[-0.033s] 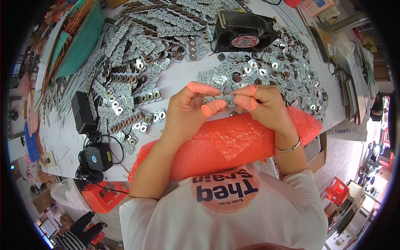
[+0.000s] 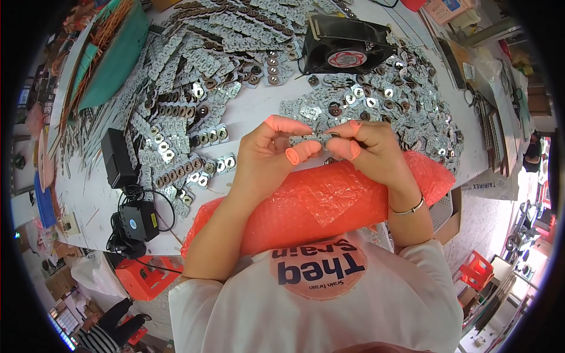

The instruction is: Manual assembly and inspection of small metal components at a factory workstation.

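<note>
My left hand (image 2: 268,156) and my right hand (image 2: 369,150) meet above the table's near edge, both with orange finger cots on the fingertips. Between their fingertips they pinch a small silvery circuit-board strip (image 2: 316,138). Both wrists rest over an orange bubble-wrap pad (image 2: 318,203) lying along the table edge. A bracelet sits on my right wrist. Just beyond my hands lies a heap of small silvery boards with round parts (image 2: 382,100).
Rows of similar board strips (image 2: 176,88) cover the white table (image 2: 259,109) at the left. A black fan (image 2: 344,44) stands at the back. Two black power adapters (image 2: 118,156) with cables lie at the left edge. A teal tray (image 2: 115,56) is far left.
</note>
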